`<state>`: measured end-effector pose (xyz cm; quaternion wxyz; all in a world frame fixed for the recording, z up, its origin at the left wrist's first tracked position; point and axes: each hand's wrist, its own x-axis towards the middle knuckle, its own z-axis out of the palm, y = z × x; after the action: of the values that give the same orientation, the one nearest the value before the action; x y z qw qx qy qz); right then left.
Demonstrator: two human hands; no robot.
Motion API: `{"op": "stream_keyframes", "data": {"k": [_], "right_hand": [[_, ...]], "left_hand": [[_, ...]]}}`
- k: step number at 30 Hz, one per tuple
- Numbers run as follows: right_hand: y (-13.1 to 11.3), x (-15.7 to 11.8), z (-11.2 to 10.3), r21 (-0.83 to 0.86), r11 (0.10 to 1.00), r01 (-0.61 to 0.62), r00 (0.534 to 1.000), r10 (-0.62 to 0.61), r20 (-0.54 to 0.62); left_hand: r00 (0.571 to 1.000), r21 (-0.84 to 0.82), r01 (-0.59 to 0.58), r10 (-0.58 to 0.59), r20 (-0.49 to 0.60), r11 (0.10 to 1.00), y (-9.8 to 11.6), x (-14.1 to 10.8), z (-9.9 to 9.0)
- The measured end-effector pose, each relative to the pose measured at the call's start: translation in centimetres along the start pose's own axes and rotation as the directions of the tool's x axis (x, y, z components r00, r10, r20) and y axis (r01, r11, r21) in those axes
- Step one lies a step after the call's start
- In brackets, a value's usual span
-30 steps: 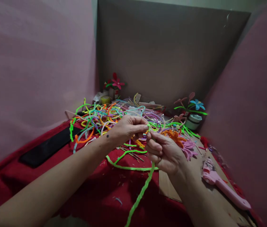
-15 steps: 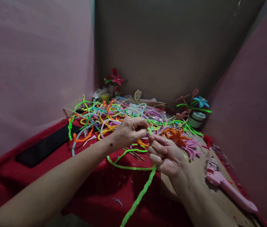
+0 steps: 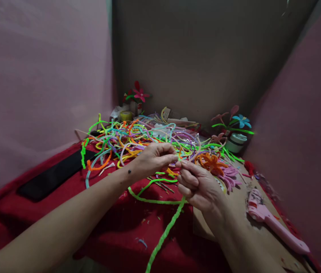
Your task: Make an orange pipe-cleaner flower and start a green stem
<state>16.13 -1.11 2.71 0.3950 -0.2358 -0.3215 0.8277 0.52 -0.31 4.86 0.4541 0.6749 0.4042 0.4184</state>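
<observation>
A light green fuzzy strand hangs from under my right hand toward the bottom edge, its lower part looking twisted. My right hand is closed around it, with thumb and forefinger pinched together at the top. Fingertips of my left hand are pinched close beside them, at a small bit of green. Two thinner green strands run leftward from near my right hand over the red cloth.
Behind my hands lies a tangled pile of coloured fuzzy stems. A black flat object is at left, a pink glue gun on cardboard at right. Fuzzy flowers and a pale roll stand at the back right.
My left fingers have flattened and closed up against the right fingertips, so less of the green bit between them shows. The hanging green strand has shifted slightly left.
</observation>
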Motion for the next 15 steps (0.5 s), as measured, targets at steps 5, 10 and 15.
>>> {"op": "stream_keyframes", "data": {"k": [5,10,15], "right_hand": [[0.6,0.1,0.3,-0.300,0.937,0.179,0.972,-0.216,-0.094],[1.0,-0.3,0.3,-0.736,0.595,0.323,0.852,-0.521,-0.047],[1.1,-0.1,-0.1,-0.657,0.686,0.313,0.863,-0.494,-0.104]], "left_hand": [[0.968,-0.338,0.243,-0.250,0.024,0.909,-0.4,0.1,0.3],[0.876,-0.717,0.470,-0.374,0.306,0.514,-0.4,0.5,-0.3],[0.964,-0.636,0.227,-0.263,0.039,0.737,0.0,0.0,-1.2]]}}
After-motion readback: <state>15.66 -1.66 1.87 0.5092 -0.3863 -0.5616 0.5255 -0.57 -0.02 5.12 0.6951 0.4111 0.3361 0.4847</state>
